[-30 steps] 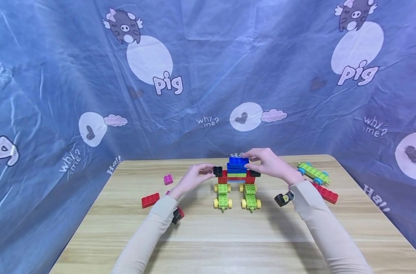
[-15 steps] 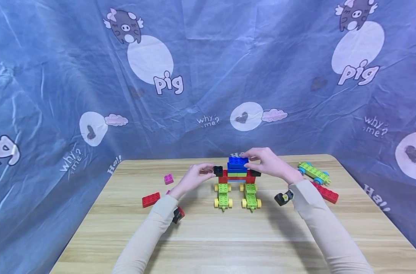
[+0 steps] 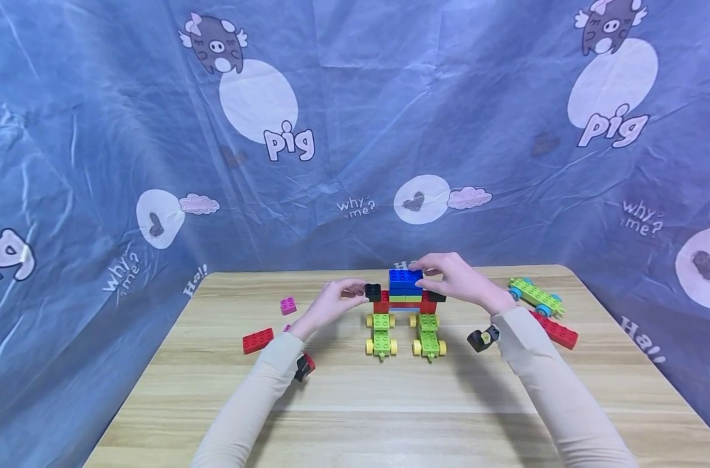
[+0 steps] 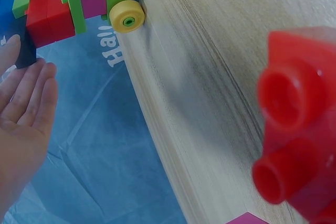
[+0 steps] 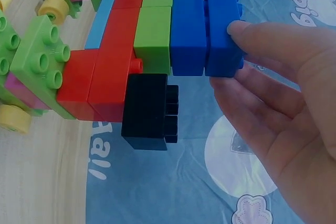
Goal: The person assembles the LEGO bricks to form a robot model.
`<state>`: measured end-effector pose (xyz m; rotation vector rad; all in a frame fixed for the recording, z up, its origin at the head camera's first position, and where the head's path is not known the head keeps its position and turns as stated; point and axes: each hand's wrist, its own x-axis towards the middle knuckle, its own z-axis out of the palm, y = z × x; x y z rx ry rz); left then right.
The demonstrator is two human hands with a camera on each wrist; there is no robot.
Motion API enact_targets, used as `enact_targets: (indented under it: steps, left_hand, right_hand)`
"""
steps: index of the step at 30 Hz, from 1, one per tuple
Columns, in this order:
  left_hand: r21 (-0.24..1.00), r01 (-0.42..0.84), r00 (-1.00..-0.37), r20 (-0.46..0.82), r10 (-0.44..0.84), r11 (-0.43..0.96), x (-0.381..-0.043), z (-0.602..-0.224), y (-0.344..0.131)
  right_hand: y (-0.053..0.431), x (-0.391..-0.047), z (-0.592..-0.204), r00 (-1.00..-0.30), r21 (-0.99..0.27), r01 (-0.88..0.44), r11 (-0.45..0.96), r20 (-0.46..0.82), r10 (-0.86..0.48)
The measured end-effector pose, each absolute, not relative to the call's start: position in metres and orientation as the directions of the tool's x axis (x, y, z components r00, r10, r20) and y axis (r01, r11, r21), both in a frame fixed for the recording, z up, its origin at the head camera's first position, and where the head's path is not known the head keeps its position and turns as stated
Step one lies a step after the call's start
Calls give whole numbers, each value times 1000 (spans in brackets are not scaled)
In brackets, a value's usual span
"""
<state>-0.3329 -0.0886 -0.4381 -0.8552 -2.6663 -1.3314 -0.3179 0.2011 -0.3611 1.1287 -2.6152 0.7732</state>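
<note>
A toy-brick structure stands on two green wheeled bases (image 3: 380, 338) with yellow wheels. Red bricks (image 3: 427, 306) bridge them, with green bricks (image 5: 153, 40) and two blue layers above. My right hand (image 3: 454, 279) pinches the upper blue brick (image 5: 222, 30) between thumb and fingers. That brick lies over the lower blue brick (image 5: 188, 30), a narrow gap showing between them in the right wrist view. On the left end, my left hand (image 3: 337, 300) holds a black brick (image 3: 373, 292) between thumb and fingers. Another black brick (image 5: 145, 111) juts out at the right end.
Left on the wooden table (image 3: 355, 416) lie a red brick (image 3: 258, 340) and a pink brick (image 3: 288, 305). At the right are a green wheeled base (image 3: 536, 296) with blue wheels and a red brick (image 3: 556, 329). A patterned blue cloth (image 3: 355, 130) hangs behind.
The upper blue brick has turned slightly and come down, now lining up with the blue brick below. My left hand has stayed at the black brick.
</note>
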Motion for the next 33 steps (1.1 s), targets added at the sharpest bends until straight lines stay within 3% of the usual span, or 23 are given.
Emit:
enact_targets:
  steps: [33]
  left_hand:
    - [725,493,-849,279,449,481,-334,-438,-87]
  right_hand:
    - [191,-316,-362,-674,-304,-738,603,378,-634]
